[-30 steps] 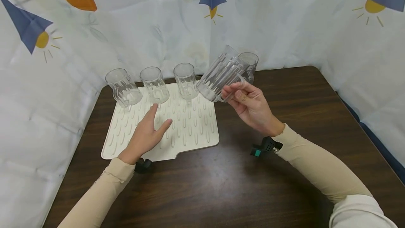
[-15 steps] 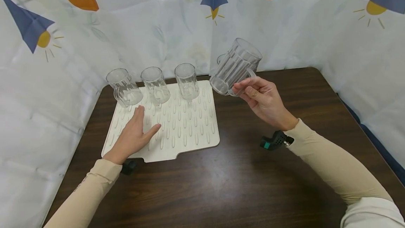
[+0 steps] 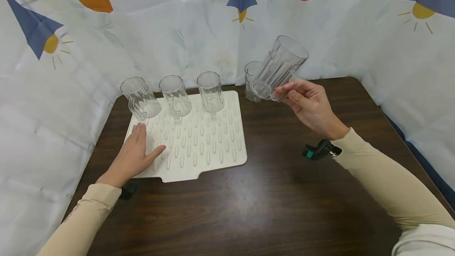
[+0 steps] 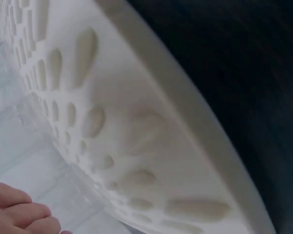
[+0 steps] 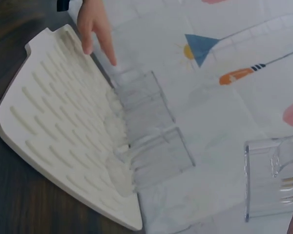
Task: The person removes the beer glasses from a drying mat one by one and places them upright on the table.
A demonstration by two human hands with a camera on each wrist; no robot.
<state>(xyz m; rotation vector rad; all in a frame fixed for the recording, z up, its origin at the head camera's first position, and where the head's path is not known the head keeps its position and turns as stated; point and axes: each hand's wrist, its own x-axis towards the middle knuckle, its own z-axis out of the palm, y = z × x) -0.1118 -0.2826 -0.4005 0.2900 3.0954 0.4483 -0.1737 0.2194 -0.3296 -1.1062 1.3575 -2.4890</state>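
My right hand (image 3: 313,108) grips a clear ribbed mug (image 3: 284,60) by its handle, raised and tilted with its rim up to the right. That mug partly covers another clear mug (image 3: 251,75) standing on the table behind it. Three more clear mugs, a left one (image 3: 143,100), a middle one (image 3: 176,98) and a right one (image 3: 211,93), stand in a row along the back of a white ridged drying mat (image 3: 199,149). Over the mat's left side my left hand (image 3: 129,155) spreads its thumb from straight fingers, holding nothing; its fingertips end just short of the left mug.
A dark wooden table (image 3: 256,200) carries everything. Behind it and at both sides hangs a white printed cloth (image 3: 199,23). In the left wrist view the mat's edge (image 4: 185,112) runs close to the camera.
My right hand has carried the tilted mug to the right and up, uncovering part of the mug behind it. My left hand has moved left and slightly down across the mat.
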